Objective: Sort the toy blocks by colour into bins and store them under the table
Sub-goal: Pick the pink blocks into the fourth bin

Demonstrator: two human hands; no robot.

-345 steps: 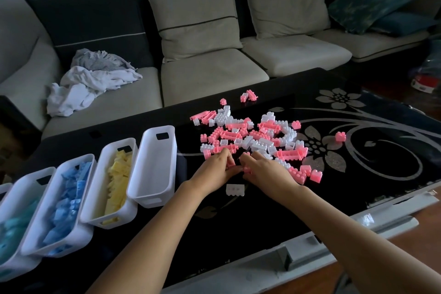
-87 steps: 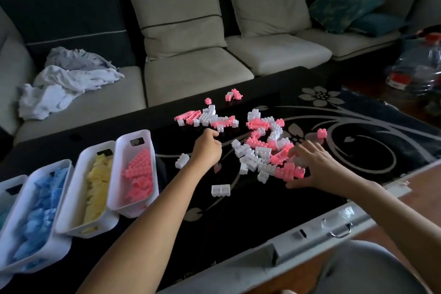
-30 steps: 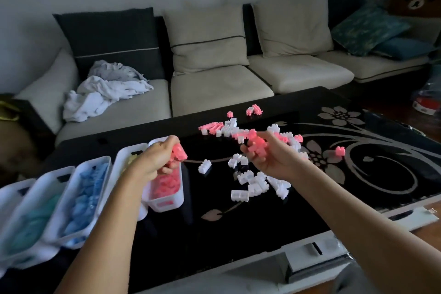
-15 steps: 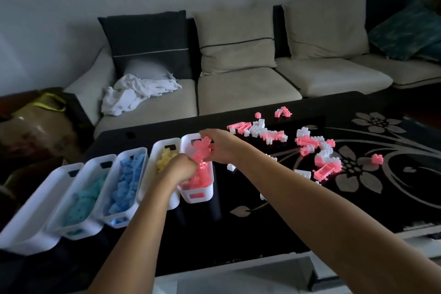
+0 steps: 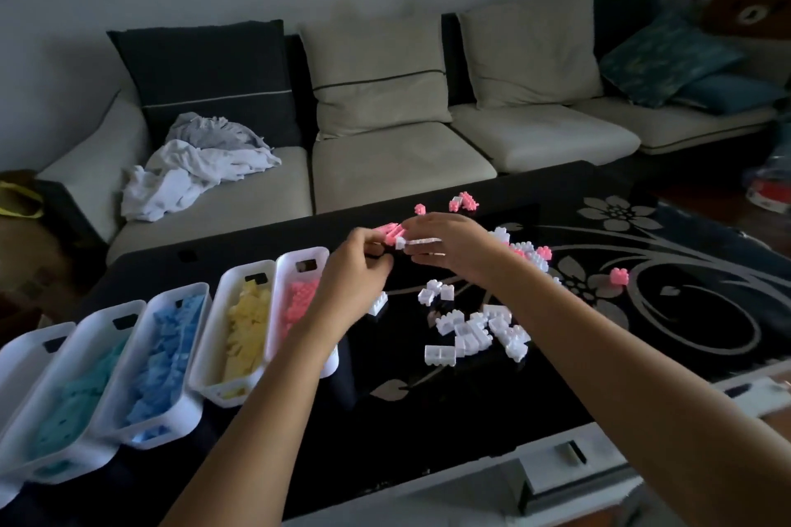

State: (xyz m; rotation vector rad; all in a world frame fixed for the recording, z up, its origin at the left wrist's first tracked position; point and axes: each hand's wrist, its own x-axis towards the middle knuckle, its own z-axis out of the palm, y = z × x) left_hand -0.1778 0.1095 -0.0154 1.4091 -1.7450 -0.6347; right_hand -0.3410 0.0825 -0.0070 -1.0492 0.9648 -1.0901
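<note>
My left hand [image 5: 355,270] and my right hand [image 5: 449,246] meet over a small cluster of pink blocks [image 5: 388,232] at the far side of the black table [image 5: 428,411]. My right hand's thumb and fingers pinch a long white block [image 5: 421,241]. My left hand's fingers are curled just left of it, and whether they hold anything is hidden. The pink bin [image 5: 287,270] holds pink blocks. Loose white blocks [image 5: 471,329] lie under my right forearm. More pink blocks lie beyond my hands [image 5: 464,201], and a single one sits to the right [image 5: 619,276].
Left of the pink bin stand a yellow bin [image 5: 231,282], a blue bin [image 5: 147,327], a teal bin [image 5: 85,327] and another white bin [image 5: 25,338]. A sofa [image 5: 398,158] with crumpled clothes [image 5: 197,167] runs behind the table. A drawer front [image 5: 569,454] juts out at the near edge.
Both hands have left the pink bin, where they dropped pink blocks, and moved right to the far cluster. The camera has swung right.
</note>
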